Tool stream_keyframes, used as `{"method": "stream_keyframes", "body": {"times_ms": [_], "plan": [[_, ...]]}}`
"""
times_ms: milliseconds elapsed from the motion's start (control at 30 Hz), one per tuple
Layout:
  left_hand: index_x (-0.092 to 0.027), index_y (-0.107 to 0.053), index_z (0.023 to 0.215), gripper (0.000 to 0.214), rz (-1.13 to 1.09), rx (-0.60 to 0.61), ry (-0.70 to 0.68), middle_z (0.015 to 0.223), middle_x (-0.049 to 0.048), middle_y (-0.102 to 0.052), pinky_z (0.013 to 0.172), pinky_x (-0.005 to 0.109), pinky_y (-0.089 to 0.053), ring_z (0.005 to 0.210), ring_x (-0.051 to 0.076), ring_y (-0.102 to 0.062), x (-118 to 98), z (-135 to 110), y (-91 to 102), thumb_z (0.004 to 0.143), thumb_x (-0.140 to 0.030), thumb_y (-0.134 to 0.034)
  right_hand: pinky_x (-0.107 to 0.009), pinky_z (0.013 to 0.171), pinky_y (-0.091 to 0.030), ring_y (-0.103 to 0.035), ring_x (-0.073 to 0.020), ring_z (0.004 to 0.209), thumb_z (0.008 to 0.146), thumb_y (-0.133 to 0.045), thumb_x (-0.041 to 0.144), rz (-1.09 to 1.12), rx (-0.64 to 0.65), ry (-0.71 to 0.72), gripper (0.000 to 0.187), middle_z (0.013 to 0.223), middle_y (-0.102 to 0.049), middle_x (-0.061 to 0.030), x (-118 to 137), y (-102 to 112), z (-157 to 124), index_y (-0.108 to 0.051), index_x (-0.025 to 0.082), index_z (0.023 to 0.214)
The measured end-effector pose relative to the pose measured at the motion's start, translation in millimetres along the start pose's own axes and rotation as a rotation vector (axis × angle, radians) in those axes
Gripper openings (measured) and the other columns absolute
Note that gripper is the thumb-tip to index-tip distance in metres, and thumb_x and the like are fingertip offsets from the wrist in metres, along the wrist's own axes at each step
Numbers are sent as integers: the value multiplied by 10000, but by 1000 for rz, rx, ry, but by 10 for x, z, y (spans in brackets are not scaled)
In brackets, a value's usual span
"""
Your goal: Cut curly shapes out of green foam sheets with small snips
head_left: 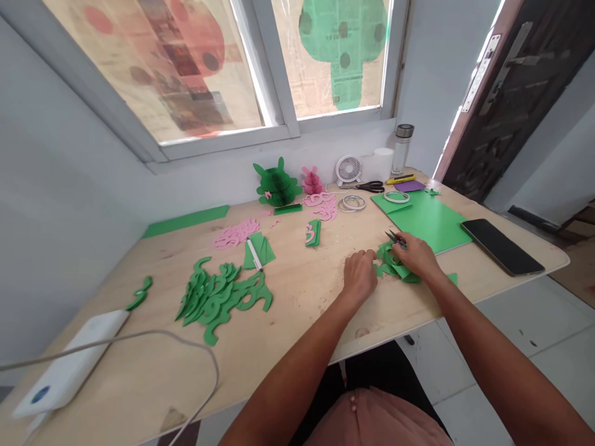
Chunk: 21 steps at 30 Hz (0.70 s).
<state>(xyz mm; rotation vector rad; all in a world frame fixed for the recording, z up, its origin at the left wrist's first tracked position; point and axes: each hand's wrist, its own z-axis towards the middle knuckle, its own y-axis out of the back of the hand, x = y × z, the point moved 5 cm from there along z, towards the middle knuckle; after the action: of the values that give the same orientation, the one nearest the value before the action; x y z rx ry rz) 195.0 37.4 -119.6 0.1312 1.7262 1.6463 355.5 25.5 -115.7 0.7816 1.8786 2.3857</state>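
My right hand (415, 255) is closed around small dark scissors (395, 237), their tips pointing up and left. It rests on a bunch of green paper pieces (389, 265) on the wooden table (297, 297). My left hand (359, 274) lies just left of that bunch with its fingers curled, touching the edge of the green paper. A pile of cut green curved shapes (218, 297) lies further left.
Green sheets (425, 218) and a black phone (502, 246) lie at the right. Pink cut-outs (236, 233), tape rings (353, 202), black scissors (370, 186), a small fan (348, 169) and a bottle (402, 147) sit at the back. A white power bank (69, 365) with cable lies front left.
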Motion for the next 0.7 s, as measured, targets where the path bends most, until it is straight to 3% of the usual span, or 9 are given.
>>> {"method": "stream_keyframes", "body": {"times_ms": [167,333,700], "plan": [[-212,-591,1015,329,-47,-2,10,986,59,-659,840,325,-415,956,211,-589,12,30,-1,765,-49,-454,-303,683,-441,-643,-261,867,796,-503,283,132,-20,56,347,975,-718,-113,80,-47,-74,-670,163,1076],[-212,-601,1003,307,-124,22,46,961,57,-682,823,313,-432,938,214,-608,1,64,9,765,-70,-470,-321,693,-462,-643,-243,790,785,-498,326,307,-134,52,371,903,-721,-101,24,43,-118,-682,146,1052],[-218,-647,929,279,-289,-40,104,868,41,-703,733,274,-459,840,192,-630,-319,376,-41,739,-76,-501,-320,581,-446,-579,-209,605,737,-546,455,436,-329,-65,508,781,-683,-95,-172,333,-121,-680,101,1076]]}}
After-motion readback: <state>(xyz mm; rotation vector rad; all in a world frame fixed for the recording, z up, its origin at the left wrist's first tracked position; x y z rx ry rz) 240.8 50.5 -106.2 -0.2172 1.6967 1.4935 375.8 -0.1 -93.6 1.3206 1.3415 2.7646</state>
